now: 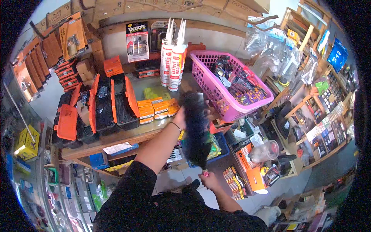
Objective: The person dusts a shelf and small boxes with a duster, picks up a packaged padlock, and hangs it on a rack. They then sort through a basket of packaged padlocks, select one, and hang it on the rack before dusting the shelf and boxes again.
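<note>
My right hand [210, 181] is closed round the pink handle [206, 174] of a feather duster [196, 131]. Its dark, blurred bristles point up and away from me, towards the shelf edge. My left hand [180, 118] reaches forward behind the duster, which hides most of its fingers; whether it grips anything I cannot see. Beside it on the left are small orange-and-white boxes [154, 109]. A pink plastic basket [232, 110] full of small packaged goods stands to its right. Beyond it, white sealant tubes [177, 67] stand upright on the glass-topped shelf [150, 125].
Black bins with orange lids [66, 123] line the shelf's left side. A Dextone adhesive pack [137, 41] hangs at the back. Below right are a clear plastic jar [266, 150] and a blue basket [222, 149]. Bagged goods [288, 63] hang at the upper right.
</note>
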`<state>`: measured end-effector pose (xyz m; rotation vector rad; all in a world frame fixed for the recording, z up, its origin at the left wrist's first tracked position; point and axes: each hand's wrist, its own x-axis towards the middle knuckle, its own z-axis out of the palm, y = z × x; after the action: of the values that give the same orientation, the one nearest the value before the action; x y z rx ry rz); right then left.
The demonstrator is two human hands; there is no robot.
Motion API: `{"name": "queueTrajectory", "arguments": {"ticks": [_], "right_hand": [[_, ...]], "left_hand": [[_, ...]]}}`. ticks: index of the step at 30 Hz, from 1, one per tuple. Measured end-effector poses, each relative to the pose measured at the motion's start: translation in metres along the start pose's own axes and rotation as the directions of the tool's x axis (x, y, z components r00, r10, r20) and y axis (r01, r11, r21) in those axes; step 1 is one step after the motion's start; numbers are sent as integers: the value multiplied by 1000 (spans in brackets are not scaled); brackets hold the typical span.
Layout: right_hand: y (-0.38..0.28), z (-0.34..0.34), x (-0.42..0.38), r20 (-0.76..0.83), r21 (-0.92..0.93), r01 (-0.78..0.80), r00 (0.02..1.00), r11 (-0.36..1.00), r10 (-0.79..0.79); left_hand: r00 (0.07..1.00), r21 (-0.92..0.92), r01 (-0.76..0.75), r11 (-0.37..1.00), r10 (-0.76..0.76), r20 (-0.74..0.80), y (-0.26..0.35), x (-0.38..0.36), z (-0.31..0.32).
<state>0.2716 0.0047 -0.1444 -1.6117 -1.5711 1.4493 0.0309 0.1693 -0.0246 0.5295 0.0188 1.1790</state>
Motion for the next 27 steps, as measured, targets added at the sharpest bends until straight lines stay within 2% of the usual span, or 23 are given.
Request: {"name": "queueTrajectory", "arguments": {"ticks": [2, 3, 4, 6, 7, 8, 9, 10, 11, 12, 14, 15, 16, 17, 18, 19, 20, 21, 22, 24, 25, 26, 27], "right_hand": [[17, -1, 8, -8, 0, 77, 997, 997, -77], [16, -2, 11, -37, 151, -26, 999, 988, 32], [17, 1, 12, -33, 150, -27, 999, 988, 32], [22, 13, 9, 44, 139, -33, 999, 990, 27], [26, 18, 8, 66, 8, 39, 997, 999, -39], [29, 18, 7, 64, 15, 35, 997, 999, -35], [11, 16, 2, 10, 97, 14, 1000, 995, -15], [1, 14, 0, -39, 176, 1, 999, 984, 6], [4, 12, 7, -38, 295, -73, 995, 953, 88], [9, 14, 10, -36, 296, -70, 996, 953, 84], [18, 16, 11, 50, 128, -33, 998, 991, 26], [13, 13, 8, 106, 62, 8, 994, 998, -15], [7, 10, 7, 102, 64, 15, 995, 998, -21], [-1, 7, 7, 26, 131, 2, 1000, 991, -6], [-5, 4, 9, -46, 197, -8, 999, 980, 17], [3, 5, 15, -35, 296, -11, 999, 955, 22], [11, 8, 17, -32, 297, -15, 999, 955, 25], [18, 11, 16, 38, 224, -2, 999, 975, -6], [19, 13, 11, 109, 151, 15, 993, 988, -32], [7, 8, 4, 44, 105, 33, 998, 994, -38], [-1, 5, 3, -17, 53, 59, 998, 997, -58], [-1, 3, 5, -7, 47, 58, 998, 997, -58], [0, 3, 7, -12, 116, 6, 1000, 993, -5]], "left_hand": [[988, -18, -5, 1000, 7, 154, 2, 5, -8], [982, -107, 111, 988, -93, 162, 2, 4, -13], [987, -77, 55, 995, -66, -146, 1, 1, 16], [988, -67, 79, 995, -87, -124, 3, 1, 19], [998, -47, 57, 997, -56, 29, 1, 4, -2], [983, -29, 30, 999, -24, 185, 1, 6, -22], [961, -109, 33, 994, -2, 278, 3, 3, -15], [960, -105, 30, 994, 0, 279, 2, 2, -7], [998, -150, 50, 987, -45, 39, 1, 3, 2], [974, -200, 60, 978, -101, -203, 1, 4, 3], [969, -270, 46, 962, -109, -221, 2, 6, 0], [998, -167, 51, 985, -46, 30, 4, 4, -6], [958, -67, 26, 997, -6, 285, 5, 4, -11], [963, -30, 1, 1000, 7, 268, 5, 5, -16], [989, -47, -19, 999, 25, 144, 0, 1, -10], [998, -13, -14, 1000, 13, -69, 0, 1, 8], [959, 17, 2, 1000, 3, -282, 1, 0, 25], [986, 8, 20, 1000, -18, -163, 1, -1, 26], [987, -88, 45, 995, -58, -148, 2, 1, 13], [969, -52, -11, 999, 23, 247, 2, -1, -8], [992, 20, -25, 999, 23, 128, 0, -4, 1], [993, 32, -42, 999, 39, 110, 0, -8, 9], [999, 18, -40, 999, 40, -32, -1, -8, 8]]}}
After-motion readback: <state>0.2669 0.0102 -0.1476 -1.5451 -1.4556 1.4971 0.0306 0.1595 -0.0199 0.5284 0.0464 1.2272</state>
